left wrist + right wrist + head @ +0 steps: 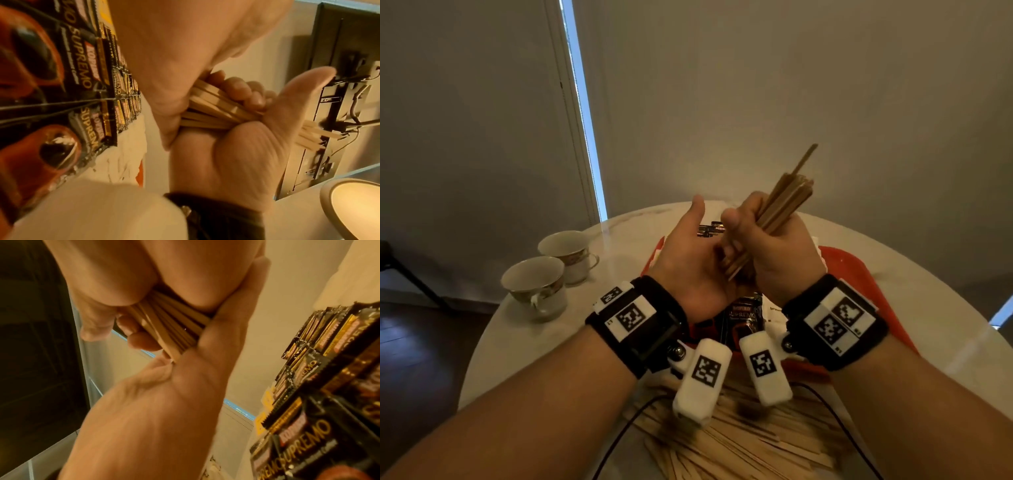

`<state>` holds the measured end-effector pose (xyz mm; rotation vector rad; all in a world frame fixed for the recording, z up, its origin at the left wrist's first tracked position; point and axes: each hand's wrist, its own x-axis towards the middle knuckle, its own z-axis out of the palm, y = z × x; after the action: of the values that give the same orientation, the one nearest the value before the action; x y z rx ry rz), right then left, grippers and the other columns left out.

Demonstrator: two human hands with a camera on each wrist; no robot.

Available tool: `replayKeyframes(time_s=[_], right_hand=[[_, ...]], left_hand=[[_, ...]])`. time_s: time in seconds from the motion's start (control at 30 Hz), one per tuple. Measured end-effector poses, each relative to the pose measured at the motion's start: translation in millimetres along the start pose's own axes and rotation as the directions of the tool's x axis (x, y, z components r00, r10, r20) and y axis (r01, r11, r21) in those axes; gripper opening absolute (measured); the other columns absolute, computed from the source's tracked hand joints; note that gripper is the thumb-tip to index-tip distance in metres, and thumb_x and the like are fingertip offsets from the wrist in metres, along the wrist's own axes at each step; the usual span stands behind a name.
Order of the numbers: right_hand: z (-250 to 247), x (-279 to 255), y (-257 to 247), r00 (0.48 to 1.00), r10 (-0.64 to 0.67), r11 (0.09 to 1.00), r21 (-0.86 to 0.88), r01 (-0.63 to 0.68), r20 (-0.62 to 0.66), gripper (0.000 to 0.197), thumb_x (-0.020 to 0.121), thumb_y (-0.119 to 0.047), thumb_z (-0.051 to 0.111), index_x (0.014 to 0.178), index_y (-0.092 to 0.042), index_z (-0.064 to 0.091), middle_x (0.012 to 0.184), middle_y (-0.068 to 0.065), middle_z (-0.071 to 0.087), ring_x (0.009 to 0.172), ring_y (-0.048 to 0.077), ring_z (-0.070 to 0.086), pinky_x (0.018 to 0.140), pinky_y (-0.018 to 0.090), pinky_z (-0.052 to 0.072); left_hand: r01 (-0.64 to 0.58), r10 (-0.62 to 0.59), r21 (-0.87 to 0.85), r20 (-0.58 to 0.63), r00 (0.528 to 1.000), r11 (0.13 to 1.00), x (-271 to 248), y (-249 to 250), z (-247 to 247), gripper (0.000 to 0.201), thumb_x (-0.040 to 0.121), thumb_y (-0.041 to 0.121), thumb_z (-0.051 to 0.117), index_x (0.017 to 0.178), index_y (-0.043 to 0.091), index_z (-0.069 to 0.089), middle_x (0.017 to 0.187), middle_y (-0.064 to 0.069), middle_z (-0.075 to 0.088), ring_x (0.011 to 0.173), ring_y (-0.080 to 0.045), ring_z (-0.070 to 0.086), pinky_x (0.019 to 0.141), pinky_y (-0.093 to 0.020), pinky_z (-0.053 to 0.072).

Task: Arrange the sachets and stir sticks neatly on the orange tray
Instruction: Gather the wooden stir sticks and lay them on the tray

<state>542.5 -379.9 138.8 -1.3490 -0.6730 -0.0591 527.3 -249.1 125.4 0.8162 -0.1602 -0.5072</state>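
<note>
My right hand (767, 250) grips a thick bundle of wooden stir sticks (787, 202), which points up and to the right above the orange tray (859, 274). One stick juts out beyond the others. My left hand (688, 260) has its palm turned toward the bundle's lower ends and its thumb straight up; its fingers are hidden behind the right hand. The left wrist view shows the left palm (236, 162) beside the sticks (213, 105). In the right wrist view, fingertips curl over the sticks (170, 326). Black coffee sachets (744, 313) lie in rows on the tray below.
Many loose stir sticks (739, 442) lie spread on the round marble table (945, 325) near me, crossed by black cables (626, 428). Two teacups (536, 287) stand at the left. White sachets (774, 308) lie on the tray beside the black ones.
</note>
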Motion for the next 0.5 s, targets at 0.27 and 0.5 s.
replayKeyframes(time_s=[0.27, 0.5], right_hand=[[-6.2, 7.8, 11.1, 0.907, 0.270, 0.955, -0.209, -0.210, 0.322, 0.033, 0.091, -0.009, 0.072, 0.082, 0.013, 0.048, 0.065, 0.025, 0.045, 0.047, 0.024, 0.042, 0.046, 0.028, 0.040], [2.5, 3.9, 18.9, 0.680, 0.514, 0.858, -0.298, -0.419, 0.523, 0.036, 0.086, -0.021, 0.078, 0.097, 0.007, 0.059, 0.061, 0.014, 0.052, 0.045, 0.025, 0.046, 0.046, 0.030, 0.041]], left_hand=[[-0.352, 0.359, 0.368, 0.050, 0.932, 0.861, -6.2, 14.0, -20.6, 0.096, 0.078, 0.073, 0.068, 0.142, 0.002, 0.057, 0.140, -0.019, 0.061, 0.133, -0.036, 0.057, 0.110, -0.051, 0.047], [-0.458, 0.538, 0.661, 0.098, 0.838, 0.594, -20.9, 8.5, -20.5, 0.051, 0.096, 0.055, 0.050, 0.058, 0.025, 0.066, 0.121, -0.013, 0.075, 0.124, -0.025, 0.067, 0.112, -0.048, 0.044]])
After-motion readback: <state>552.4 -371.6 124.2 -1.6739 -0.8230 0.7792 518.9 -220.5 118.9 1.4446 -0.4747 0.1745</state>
